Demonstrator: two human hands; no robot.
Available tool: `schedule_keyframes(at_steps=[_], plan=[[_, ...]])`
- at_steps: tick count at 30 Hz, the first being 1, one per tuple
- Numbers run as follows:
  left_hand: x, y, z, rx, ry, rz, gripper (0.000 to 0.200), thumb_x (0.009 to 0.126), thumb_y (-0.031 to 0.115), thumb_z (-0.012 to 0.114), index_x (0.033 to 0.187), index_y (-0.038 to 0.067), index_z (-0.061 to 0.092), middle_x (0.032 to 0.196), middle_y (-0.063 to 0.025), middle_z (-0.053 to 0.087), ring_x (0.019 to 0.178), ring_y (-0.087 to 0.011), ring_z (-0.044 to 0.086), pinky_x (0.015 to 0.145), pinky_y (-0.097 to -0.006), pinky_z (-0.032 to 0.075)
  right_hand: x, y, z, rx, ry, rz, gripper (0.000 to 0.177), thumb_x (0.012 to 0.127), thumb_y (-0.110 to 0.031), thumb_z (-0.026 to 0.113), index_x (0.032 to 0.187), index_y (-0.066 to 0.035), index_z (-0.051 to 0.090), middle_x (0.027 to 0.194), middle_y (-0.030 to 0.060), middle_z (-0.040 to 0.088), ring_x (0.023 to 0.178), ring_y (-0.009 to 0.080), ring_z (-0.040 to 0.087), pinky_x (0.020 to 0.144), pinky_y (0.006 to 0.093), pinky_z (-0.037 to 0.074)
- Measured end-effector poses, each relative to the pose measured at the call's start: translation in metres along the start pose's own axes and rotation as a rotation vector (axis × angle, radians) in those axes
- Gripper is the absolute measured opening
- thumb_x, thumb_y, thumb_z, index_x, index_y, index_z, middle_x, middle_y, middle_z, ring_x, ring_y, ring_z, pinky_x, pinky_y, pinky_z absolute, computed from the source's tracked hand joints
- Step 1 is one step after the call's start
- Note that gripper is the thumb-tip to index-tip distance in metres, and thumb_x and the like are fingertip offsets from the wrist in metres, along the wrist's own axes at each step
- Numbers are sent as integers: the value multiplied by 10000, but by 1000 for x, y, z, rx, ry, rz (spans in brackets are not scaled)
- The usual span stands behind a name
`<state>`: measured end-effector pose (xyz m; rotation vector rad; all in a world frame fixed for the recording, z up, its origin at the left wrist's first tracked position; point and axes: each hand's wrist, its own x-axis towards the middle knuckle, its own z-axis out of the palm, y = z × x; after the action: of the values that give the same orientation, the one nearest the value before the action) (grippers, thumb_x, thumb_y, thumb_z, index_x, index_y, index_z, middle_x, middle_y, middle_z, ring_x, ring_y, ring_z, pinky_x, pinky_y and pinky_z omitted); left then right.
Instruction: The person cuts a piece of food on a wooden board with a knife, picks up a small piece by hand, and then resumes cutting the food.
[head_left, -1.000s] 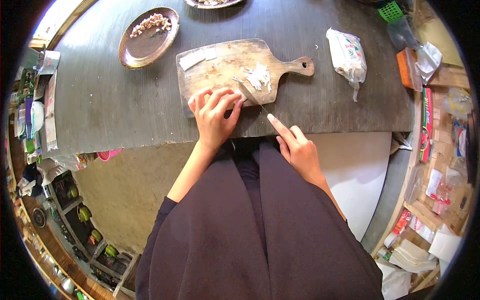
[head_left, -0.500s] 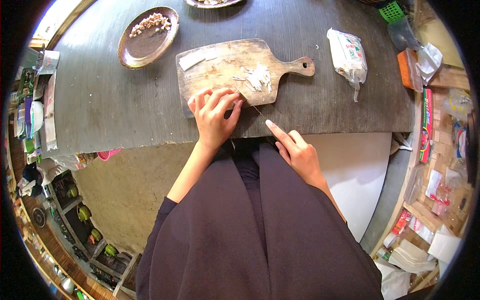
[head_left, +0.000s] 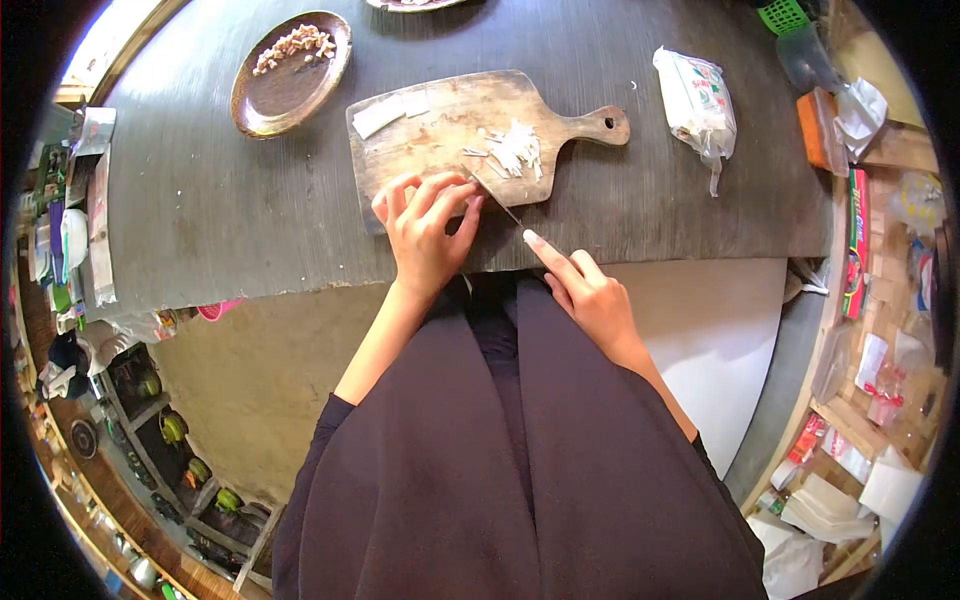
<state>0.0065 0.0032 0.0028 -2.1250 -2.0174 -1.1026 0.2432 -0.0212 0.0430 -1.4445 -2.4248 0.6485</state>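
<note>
My left hand [head_left: 428, 222] rests on the near edge of a wooden cutting board [head_left: 430, 145], fingers curled down over something hidden beneath them. My right hand [head_left: 588, 290] grips a knife [head_left: 498, 202], its index finger stretched along the top. The thin blade points up and left, its tip beside my left fingertips. Right of the blade lies a small heap of white strips [head_left: 515, 150] on the board. Flat white slabs [head_left: 390, 113] lie at the board's far left corner.
A brown oval plate [head_left: 285, 105] with small chopped pieces [head_left: 295, 48] sits at the back left. Part of another plate [head_left: 415, 4] shows at the top edge. Right of the board lies a printed plastic bag [head_left: 694, 100]. An orange-and-clear container [head_left: 822, 132] is at the table's right side.
My right hand and the knife have shifted slightly up and left. My left hand stays nearly in place. The view has tilted a little, moving the board and plate slightly.
</note>
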Motion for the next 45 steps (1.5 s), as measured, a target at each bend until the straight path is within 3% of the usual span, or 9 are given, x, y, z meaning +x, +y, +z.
schedule_keyframes(at_steps=[4,29,31,45], plan=[[1,-1,0,13,26,10,186,791,218,837,965,211,771,1096,80,730,1110,-243,560,1012,-422,331,-7,8,13,0,55,-53,629,964,-158,664,1529,-381,498,864,109,542,567,315,632,529,436,547],[2,-1,-1,-8,27,6,189,795,232,835,974,217,775,1072,86,725,1089,-229,562,1001,-418,327,-10,2,-13,53,4,-36,625,959,-161,672,1526,-365,507,852,100,539,595,322,628,564,444,557],[1,-1,0,-11,27,3,190,794,230,836,973,217,774,1072,86,725,1085,-229,561,1000,-419,327,-10,0,-15,36,27,-26,623,935,-104,703,1494,-339,560,819,63,524,622,262,607,598,411,548],[1,0,0,-26,18,2,188,783,216,842,955,208,768,1088,86,730,1095,-236,558,1004,-419,327,6,-5,-16,15,-48,16,627,949,-121,688,1512,-350,532,831,75,534,638,287,625,605,421,543]])
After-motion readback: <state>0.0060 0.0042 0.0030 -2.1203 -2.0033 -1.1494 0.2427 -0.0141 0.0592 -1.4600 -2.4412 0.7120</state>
